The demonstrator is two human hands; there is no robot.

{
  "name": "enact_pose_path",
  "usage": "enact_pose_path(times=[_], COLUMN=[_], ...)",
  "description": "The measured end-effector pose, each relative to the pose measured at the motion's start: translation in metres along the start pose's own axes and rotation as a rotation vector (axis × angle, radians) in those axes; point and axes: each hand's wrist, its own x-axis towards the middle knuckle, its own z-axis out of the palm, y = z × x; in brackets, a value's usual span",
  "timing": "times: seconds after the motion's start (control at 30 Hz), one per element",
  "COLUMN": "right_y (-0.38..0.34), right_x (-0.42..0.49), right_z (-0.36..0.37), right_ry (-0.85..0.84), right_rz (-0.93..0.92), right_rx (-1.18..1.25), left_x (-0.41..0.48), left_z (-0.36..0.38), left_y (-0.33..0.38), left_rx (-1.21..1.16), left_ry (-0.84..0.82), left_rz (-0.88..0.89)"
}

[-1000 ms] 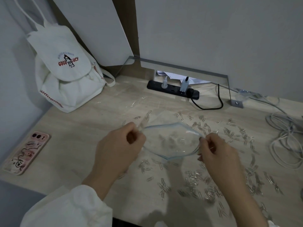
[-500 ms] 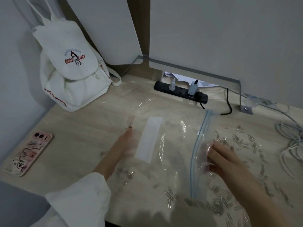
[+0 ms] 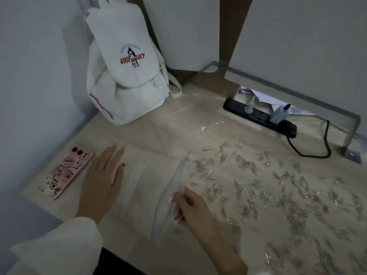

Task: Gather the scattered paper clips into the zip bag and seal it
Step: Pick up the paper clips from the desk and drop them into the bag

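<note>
The wooden desk point(image 3: 139, 135) fills the lower part of the view. A white cloth backpack point(image 3: 123, 76) with red lettering leans in the back left corner. The clear zip bag point(image 3: 147, 199) lies flat on the desk between the two hands. Its white label strip point(image 3: 133, 179) is on the left and its blue zip edge point(image 3: 174, 185) is on the right, facing the clips. A black power strip point(image 3: 258, 116) with plugs in it sits along the back. A phone point(image 3: 65, 171) in a pink cartoon case lies face down near the left edge of the desk.

The left hand point(image 3: 101, 181) lies flat with its fingers straight, just beside the phone at the bag's closed end. I cannot tell whether it is on the plastic. The right hand point(image 3: 190, 207) has its fingers curled and pinches the bag at the zip edge, lifting it slightly. Paper clips point(image 3: 258, 191) are scattered over the desk to the right of the bag. I cannot tell whether any are inside it.
</note>
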Motion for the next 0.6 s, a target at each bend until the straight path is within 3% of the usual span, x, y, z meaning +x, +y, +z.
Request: enact_pose_path(times=[0.07,0.17,0.5,0.53,0.6], right_y=[-0.002,-0.003,-0.004,-0.004,-0.007], right_x=[0.009,0.017,0.015,0.015,0.016], right_z=[0.013,0.021,0.025,0.026,0.029], right_ry=[-0.001,0.016,0.031,0.021,-0.020], right_rz=[0.035,0.071,0.024,0.023,0.011], right_rx=[0.041,0.087,0.052,0.045,0.052], left_x=[-0.007,-0.032,-0.042,-0.039,-0.032], left_z=[0.024,0.063,0.081,0.080,0.060], left_y=[-0.018,-0.043,-0.064,-0.061,-0.039], left_rx=[-0.002,0.035,0.093,0.041,-0.292], left_ry=[-0.206,-0.345,-0.324,-0.295,-0.254], left_rz=[0.015,-0.068,-0.161,-0.181,-0.382])
